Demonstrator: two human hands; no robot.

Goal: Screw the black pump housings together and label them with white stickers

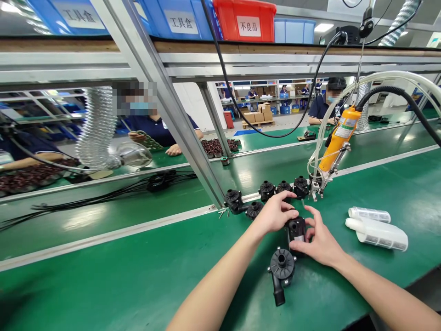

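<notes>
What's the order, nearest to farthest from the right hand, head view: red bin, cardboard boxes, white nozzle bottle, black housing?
1. Black housing: touched by right hand.
2. White nozzle bottle: bench, right of hand.
3. Red bin: overhead shelf.
4. Cardboard boxes: far background.

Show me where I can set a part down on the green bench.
Bare patches: the green bench left of the left forearm, nearer than the pale strip; and right of the orange tool, beyond the white bottles. Crowded: around the left hand and right hand, with black housings behind and one in front.
</notes>
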